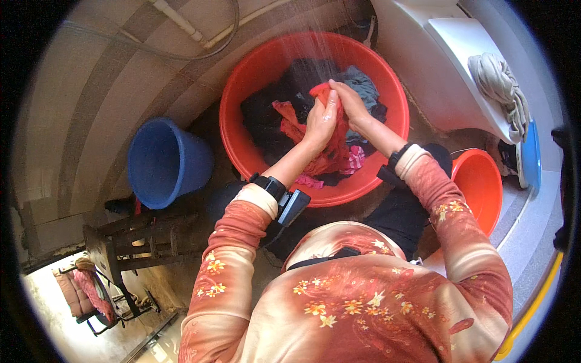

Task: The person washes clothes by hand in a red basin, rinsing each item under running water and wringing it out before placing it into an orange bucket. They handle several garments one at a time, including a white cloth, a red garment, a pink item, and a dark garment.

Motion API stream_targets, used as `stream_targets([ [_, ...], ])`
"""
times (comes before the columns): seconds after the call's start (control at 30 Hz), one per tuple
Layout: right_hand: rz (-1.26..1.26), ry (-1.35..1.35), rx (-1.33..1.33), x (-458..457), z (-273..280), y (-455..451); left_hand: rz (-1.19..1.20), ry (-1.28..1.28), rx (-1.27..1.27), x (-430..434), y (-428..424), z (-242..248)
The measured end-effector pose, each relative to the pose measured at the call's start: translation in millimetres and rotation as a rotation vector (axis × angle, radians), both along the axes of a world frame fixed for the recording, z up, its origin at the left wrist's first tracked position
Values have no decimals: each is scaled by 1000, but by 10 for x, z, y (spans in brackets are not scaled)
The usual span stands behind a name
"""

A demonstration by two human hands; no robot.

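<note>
Over a large red plastic tub [236, 154], my left hand [322, 119] and my right hand [348, 102] press a wet red cloth [333, 145] between them, palms facing. The cloth's top end pokes out at the fingertips, and its lower part hangs down among the laundry. Water streams [313, 50] fall from above onto the hands and the tub. Around the red cloth lie dark garments [268, 109], a grey-blue garment [361, 86] and a pink-and-white piece [356, 159].
A blue plastic bucket [178, 163] is tipped toward me at the left. An orange-red bucket [483, 190] stands at the right. Above it, a grey cloth [497, 90] drapes over a white basin's edge [467, 50]. A hose [181, 57] runs along the tiled wall. A dark wooden frame [102, 254] is lower left.
</note>
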State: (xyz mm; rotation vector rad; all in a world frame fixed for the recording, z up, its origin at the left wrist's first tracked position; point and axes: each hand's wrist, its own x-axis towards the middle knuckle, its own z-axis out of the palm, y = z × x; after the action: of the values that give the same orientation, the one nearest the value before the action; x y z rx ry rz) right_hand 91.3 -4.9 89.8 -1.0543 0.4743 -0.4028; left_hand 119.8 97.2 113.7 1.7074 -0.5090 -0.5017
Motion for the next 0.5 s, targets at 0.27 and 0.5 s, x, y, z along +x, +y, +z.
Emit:
stream_targets([
  [0.27,57,213,-730,-127,-20,203,194,497,-75,99,45,-54],
  [0.5,-16,51,452,-97,285,-197,44,632,-67,515,216,-372],
])
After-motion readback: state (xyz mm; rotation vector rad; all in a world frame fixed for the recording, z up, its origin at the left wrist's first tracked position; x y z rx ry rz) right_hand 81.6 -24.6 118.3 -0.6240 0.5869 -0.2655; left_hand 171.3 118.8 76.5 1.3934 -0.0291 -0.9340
